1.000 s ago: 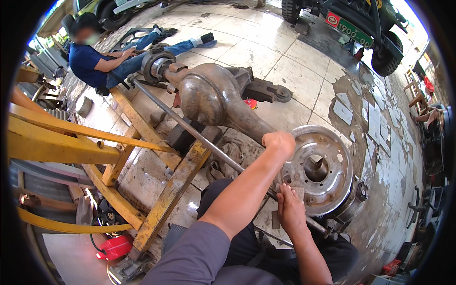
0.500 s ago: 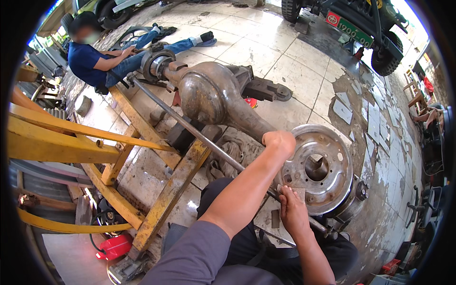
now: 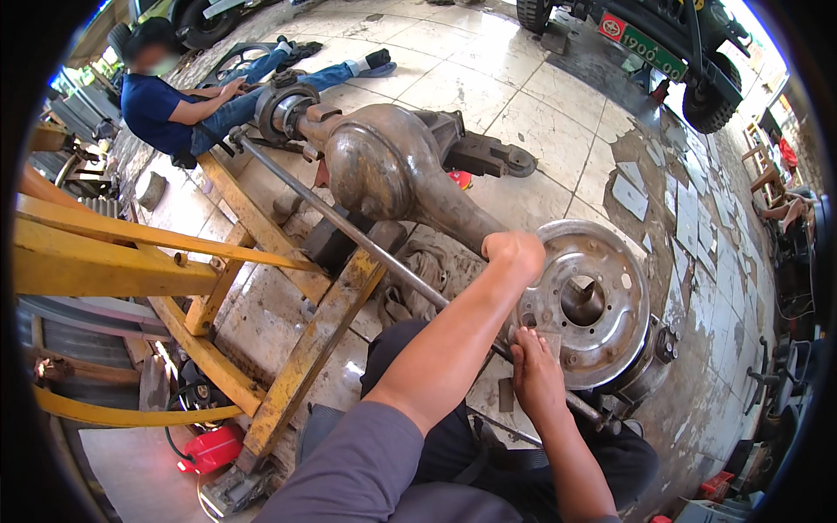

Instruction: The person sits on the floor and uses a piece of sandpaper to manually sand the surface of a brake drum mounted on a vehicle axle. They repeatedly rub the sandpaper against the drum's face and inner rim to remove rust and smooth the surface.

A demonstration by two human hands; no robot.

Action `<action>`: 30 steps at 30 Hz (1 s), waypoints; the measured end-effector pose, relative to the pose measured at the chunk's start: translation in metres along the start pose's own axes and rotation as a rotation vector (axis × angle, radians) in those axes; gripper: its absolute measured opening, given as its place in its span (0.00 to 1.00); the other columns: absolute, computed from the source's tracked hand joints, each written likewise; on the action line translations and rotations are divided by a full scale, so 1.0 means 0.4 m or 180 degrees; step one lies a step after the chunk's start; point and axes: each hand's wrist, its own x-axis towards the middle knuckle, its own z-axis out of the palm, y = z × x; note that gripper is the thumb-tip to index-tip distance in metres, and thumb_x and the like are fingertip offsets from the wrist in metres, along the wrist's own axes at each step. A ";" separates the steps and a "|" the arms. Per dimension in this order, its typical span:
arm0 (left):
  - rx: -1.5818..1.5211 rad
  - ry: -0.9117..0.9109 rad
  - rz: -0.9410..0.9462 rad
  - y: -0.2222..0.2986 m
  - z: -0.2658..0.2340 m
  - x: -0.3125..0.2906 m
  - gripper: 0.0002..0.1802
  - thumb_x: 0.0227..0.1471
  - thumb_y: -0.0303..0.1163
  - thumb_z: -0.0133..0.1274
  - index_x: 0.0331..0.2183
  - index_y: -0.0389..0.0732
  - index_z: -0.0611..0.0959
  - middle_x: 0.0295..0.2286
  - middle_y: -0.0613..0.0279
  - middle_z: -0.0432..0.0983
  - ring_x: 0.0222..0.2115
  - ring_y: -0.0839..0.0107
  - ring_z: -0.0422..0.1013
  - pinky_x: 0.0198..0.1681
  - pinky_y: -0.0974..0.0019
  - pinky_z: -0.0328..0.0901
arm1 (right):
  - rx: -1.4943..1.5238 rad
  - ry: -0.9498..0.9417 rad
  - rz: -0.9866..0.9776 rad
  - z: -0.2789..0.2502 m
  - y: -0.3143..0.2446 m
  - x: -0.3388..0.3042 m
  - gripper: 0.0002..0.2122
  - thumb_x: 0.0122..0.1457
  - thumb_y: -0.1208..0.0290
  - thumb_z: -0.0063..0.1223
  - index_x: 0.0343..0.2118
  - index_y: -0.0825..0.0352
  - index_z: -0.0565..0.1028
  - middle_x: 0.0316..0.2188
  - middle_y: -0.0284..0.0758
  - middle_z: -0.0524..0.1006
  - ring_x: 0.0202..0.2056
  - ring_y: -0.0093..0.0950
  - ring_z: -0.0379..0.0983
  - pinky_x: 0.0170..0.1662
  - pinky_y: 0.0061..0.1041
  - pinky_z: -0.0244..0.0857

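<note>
A round, worn metal backing plate (image 3: 623, 314) with a central hole stands at the near end of a large axle housing (image 3: 370, 174). My left hand (image 3: 516, 255) is curled closed at the plate's upper left edge, beside the axle tube; whatever its fingers grip is hidden. Lower down, my right hand (image 3: 536, 375) has its fingers stretched out at the plate's lower left edge. A small tan sheet (image 3: 551, 343) lies by its fingertips, against the plate. Under my left forearm passes a long metal rod (image 3: 349, 228), running on past my right wrist.
Yellow metal frames (image 3: 305, 357) fill the left side, with a red tool (image 3: 211, 448) near the lower left. A person (image 3: 161, 109) sits at the far left. Broken tiles (image 3: 628, 199) lie on the right, and a vehicle (image 3: 667, 44) stands behind.
My right hand's fingers have straightened from a more curled pose beside the tan sheet. My left hand stays closed at almost the same place.
</note>
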 end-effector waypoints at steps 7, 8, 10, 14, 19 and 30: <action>-0.0007 -0.0041 -0.0027 -0.006 0.000 0.004 0.16 0.60 0.43 0.58 0.46 0.50 0.90 0.48 0.62 0.85 0.50 0.62 0.80 0.50 0.59 0.75 | 0.0188 -0.0205 -0.0071 -0.034 0.010 -0.018 0.13 0.72 0.70 0.47 0.54 0.70 0.74 0.54 0.51 0.78 0.59 0.50 0.73 0.64 0.46 0.65; 0.0002 -0.0050 -0.0015 -0.004 -0.001 0.004 0.16 0.60 0.43 0.58 0.46 0.50 0.90 0.48 0.62 0.85 0.50 0.62 0.80 0.50 0.59 0.75 | 0.0182 -0.0213 -0.0084 -0.034 0.012 -0.019 0.13 0.72 0.70 0.47 0.54 0.70 0.74 0.54 0.52 0.78 0.59 0.51 0.73 0.64 0.47 0.65; -0.0020 -0.0053 -0.0019 0.001 -0.004 0.002 0.16 0.60 0.43 0.58 0.47 0.50 0.90 0.48 0.61 0.85 0.50 0.62 0.80 0.50 0.59 0.75 | 0.0039 -0.0098 -0.0120 -0.016 0.010 -0.004 0.12 0.72 0.70 0.47 0.53 0.69 0.74 0.54 0.51 0.78 0.59 0.49 0.73 0.65 0.46 0.64; -0.0061 -0.0048 -0.0073 -0.006 -0.007 -0.007 0.17 0.60 0.43 0.58 0.47 0.48 0.89 0.48 0.60 0.84 0.50 0.61 0.80 0.50 0.58 0.75 | 0.0037 -0.0070 -0.0136 -0.011 0.001 -0.004 0.13 0.73 0.69 0.46 0.53 0.69 0.74 0.54 0.50 0.79 0.60 0.47 0.73 0.65 0.46 0.64; -0.0114 0.0079 -0.0030 0.003 0.001 0.000 0.18 0.60 0.45 0.59 0.47 0.48 0.89 0.49 0.59 0.84 0.51 0.60 0.80 0.51 0.58 0.74 | 0.0099 -0.0140 -0.0095 -0.022 0.020 -0.008 0.14 0.73 0.68 0.46 0.54 0.69 0.73 0.54 0.51 0.78 0.59 0.48 0.73 0.65 0.46 0.64; 0.0049 -0.0091 0.0057 -0.006 -0.013 -0.006 0.21 0.62 0.48 0.57 0.48 0.46 0.88 0.50 0.57 0.83 0.52 0.59 0.78 0.54 0.57 0.73 | 0.0044 0.0014 -0.0153 -0.009 0.019 -0.010 0.13 0.73 0.67 0.47 0.54 0.69 0.73 0.53 0.51 0.79 0.59 0.48 0.74 0.64 0.47 0.65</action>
